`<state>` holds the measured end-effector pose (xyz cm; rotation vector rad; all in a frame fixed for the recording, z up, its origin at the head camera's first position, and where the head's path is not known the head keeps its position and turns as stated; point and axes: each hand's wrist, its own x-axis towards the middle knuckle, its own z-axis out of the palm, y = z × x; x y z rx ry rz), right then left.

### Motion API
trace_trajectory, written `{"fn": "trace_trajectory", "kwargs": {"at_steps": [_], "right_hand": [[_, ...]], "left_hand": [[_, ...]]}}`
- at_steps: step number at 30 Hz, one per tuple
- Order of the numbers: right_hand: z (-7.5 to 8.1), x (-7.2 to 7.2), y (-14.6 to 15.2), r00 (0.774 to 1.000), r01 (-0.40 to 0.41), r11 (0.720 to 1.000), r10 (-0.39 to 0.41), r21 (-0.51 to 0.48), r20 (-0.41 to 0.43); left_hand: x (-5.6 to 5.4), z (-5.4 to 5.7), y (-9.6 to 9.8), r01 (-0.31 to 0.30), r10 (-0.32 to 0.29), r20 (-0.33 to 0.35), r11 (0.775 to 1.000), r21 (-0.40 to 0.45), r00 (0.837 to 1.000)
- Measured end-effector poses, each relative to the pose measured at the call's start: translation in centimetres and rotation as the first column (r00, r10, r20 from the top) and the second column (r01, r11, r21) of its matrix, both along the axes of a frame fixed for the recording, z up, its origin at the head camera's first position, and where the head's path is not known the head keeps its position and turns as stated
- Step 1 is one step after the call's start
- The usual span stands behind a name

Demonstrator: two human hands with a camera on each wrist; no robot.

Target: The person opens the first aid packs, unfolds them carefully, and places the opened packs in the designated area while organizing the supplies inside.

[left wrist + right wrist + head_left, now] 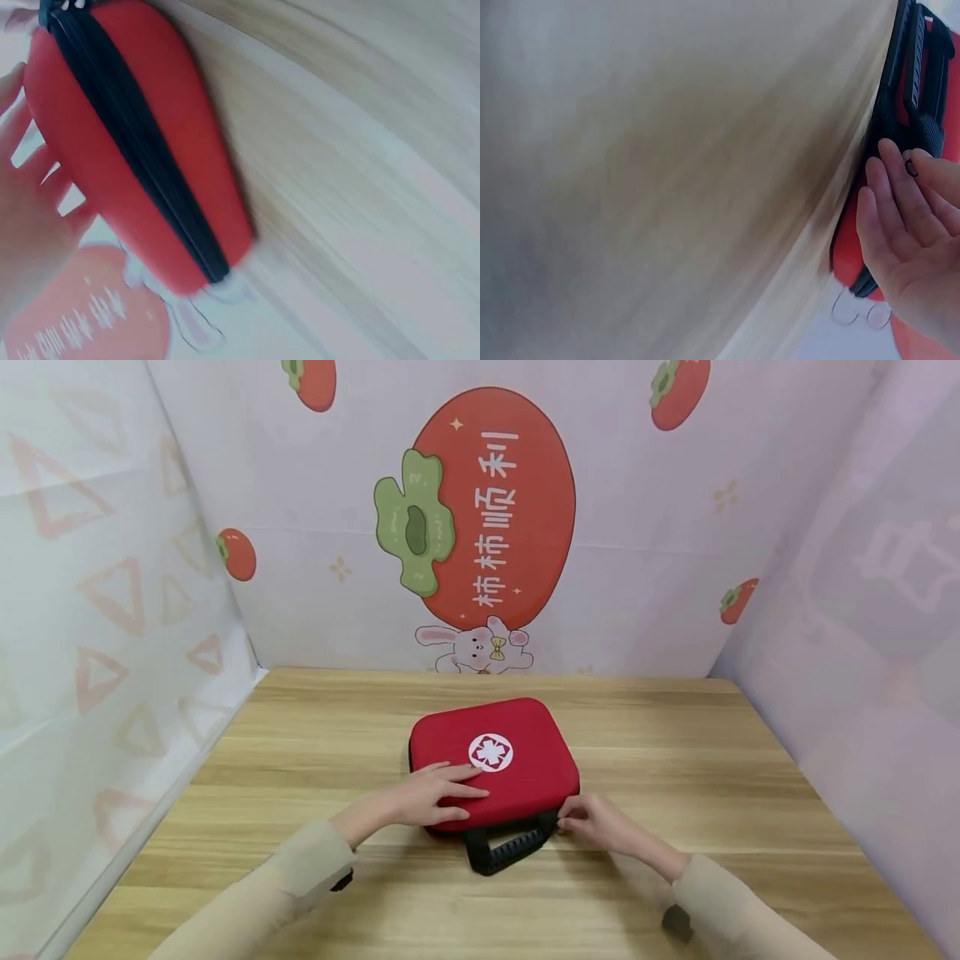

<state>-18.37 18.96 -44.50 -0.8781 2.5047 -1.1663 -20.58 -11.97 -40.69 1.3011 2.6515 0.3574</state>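
Note:
A red zip-up first-aid case [525, 727] with a white round emblem lies flat on the table, a little skewed. Its black carry handle [516, 850] points toward me. My left hand [423, 797] rests on the lid's left part with fingers spread. At the handle's right end, my right hand [600, 824] pinches a small dark zipper pull [910, 168] between thumb and index finger. Along the case's left side, the black zipper band [142, 154] looks closed in the left wrist view. The zipper's far side is hidden.
The case and both hands are on a wood-grain table [300, 752]. Printed cloth walls stand around it, the back one [637, 610] showing persimmons and a rabbit. A dark object [677, 923] shows under the right sleeve.

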Motion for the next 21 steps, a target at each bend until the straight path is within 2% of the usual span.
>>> {"fn": "trace_trajectory", "kwargs": {"at_steps": [4, 7, 10, 14, 21], "right_hand": [[0.2, -0.8, 1.0, 0.993, 0.022, 0.998, -0.016, -0.052, 0.116], [0.2, -1.3, 1.6, 0.985, 0.05, 0.997, -0.039, -0.064, 0.169], [0.1, -1.7, 1.9, 0.987, 0.064, 0.997, -0.056, -0.046, 0.15], [0.0, -2.3, 2.2, 0.992, 0.101, 0.995, -0.099, -0.018, 0.074], [-0.3, -3.5, 2.9, 0.986, 0.168, 0.985, -0.168, -0.032, -0.019]], "left_hand": [[-0.5, -0.2, -1.5, -0.078, 0.077, 0.03, 0.997, 0.017, 0.997], [-0.6, -0.3, -1.8, -0.101, 0.1, 0.039, 0.995, 0.013, 0.994], [-0.4, -0.4, -1.9, -0.08, 0.079, 0.019, 0.997, 0.02, 0.997], [0.1, -0.7, -1.8, -0.06, 0.061, -0.031, 0.998, 0.03, 0.998], [1.2, -1.0, -0.9, -0.019, 0.028, -0.12, 0.997, 0.08, 0.992]]}}
